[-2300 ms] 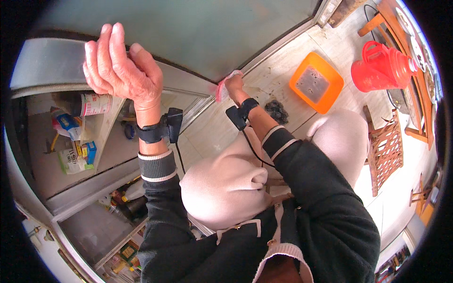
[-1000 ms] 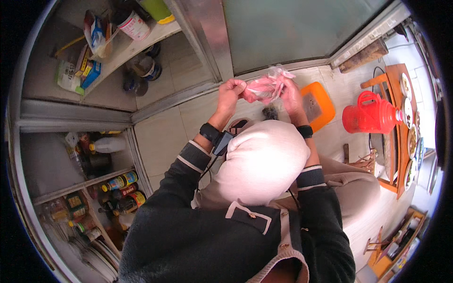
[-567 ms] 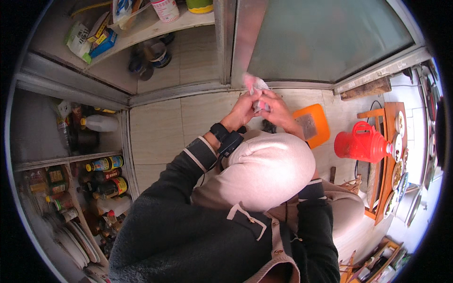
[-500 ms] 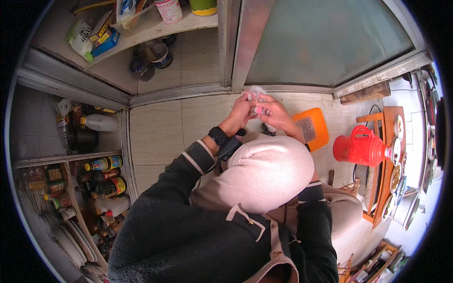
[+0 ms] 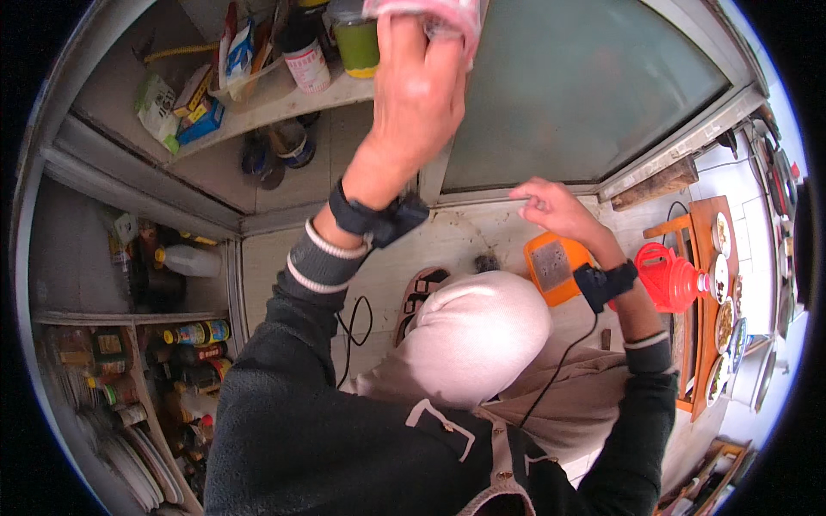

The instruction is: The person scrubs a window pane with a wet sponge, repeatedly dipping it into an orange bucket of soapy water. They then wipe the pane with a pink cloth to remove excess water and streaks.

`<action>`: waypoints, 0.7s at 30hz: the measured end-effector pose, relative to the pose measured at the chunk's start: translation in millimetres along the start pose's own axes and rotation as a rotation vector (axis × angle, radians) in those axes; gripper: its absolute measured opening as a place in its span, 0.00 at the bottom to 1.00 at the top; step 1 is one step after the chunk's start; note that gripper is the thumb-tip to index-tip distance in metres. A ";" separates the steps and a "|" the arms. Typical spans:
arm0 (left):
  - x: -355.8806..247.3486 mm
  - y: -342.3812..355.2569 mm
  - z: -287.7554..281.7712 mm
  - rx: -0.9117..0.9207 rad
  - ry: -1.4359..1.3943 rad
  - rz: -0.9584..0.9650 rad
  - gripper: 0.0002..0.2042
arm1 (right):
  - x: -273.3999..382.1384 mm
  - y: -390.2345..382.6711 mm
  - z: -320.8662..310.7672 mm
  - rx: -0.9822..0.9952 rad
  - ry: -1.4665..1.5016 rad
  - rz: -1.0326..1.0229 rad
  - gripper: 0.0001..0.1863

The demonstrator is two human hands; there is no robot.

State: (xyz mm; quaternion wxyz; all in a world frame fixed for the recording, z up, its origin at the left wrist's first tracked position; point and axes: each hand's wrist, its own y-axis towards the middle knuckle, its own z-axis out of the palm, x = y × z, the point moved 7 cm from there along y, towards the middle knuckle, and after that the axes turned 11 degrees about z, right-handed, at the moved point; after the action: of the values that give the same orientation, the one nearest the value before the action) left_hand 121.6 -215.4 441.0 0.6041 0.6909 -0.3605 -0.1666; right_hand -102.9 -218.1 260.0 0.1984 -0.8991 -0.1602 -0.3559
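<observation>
My left hand [image 5: 413, 103] is raised at the top, in front of the cupboard opening. Its fingers are closed on a crumpled pink-and-white bundle [image 5: 430, 10], partly cut off by the picture's edge; I cannot make out its exact kind. Lower down, my right hand [image 5: 555, 206] hovers over the floor beside the glass door. Loosely bent and apart, its fingers hold nothing that shows. Just below it stands an orange container [image 5: 538, 273] with a grey, speckled inside. A dark tuft [image 5: 486, 262] lies on the floor left of that container.
A cupboard shelf [image 5: 267, 112] with a printed tub [image 5: 307, 69] and a green jar [image 5: 355, 47] stands ahead. Bottles [image 5: 196, 332] fill the left shelves. A red thermos jug [image 5: 671, 279] stands near an orange wooden rack [image 5: 701, 335] with plates of food. A black cable [image 5: 354, 340] loops beside my sandal [image 5: 417, 297].
My hands were together low by the floor at the bundle. The left has lifted up and forward with it; the right has let go and drawn away to the right.
</observation>
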 end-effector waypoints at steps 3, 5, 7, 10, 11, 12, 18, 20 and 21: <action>11.6 23.5 18.9 -0.008 0.078 0.142 0.15 | 0.3 -33.6 -15.7 0.049 0.097 0.081 0.15; 10.1 11.2 30.3 0.032 0.126 0.179 0.16 | 6.5 -58.3 -26.3 0.011 0.040 0.055 0.16; 5.9 -27.6 41.8 0.169 0.056 0.149 0.13 | 10.7 -85.1 -26.9 -0.006 0.054 0.081 0.16; -6.7 -116.9 64.2 0.449 -0.059 0.074 0.13 | 20.0 -126.2 -30.3 -0.043 0.095 0.116 0.15; -18.6 -148.6 71.6 0.533 -0.048 0.120 0.13 | 25.3 -137.0 -30.5 -0.047 0.090 0.112 0.15; -27.0 -180.7 80.2 0.648 -0.022 0.135 0.13 | 32.0 -145.4 -31.6 -0.051 0.096 0.089 0.15; -53.4 -274.7 104.4 0.900 -0.165 -0.086 0.15 | 64.6 -168.3 -32.7 -0.118 0.035 0.048 0.16; -47.5 -268.5 103.7 1.020 -0.228 -0.200 0.16 | 70.4 -178.7 -29.5 -0.142 0.008 0.025 0.17; -46.4 -240.8 92.1 0.824 -0.260 -0.090 0.15 | 71.0 -184.7 -30.4 -0.162 -0.008 0.022 0.17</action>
State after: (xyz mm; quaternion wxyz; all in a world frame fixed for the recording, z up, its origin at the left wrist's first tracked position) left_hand 100.0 -246.3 181.8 0.2197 0.8626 -0.4394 -0.1207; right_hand -150.3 -61.3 375.1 0.1280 -0.9153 -0.1216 -0.3621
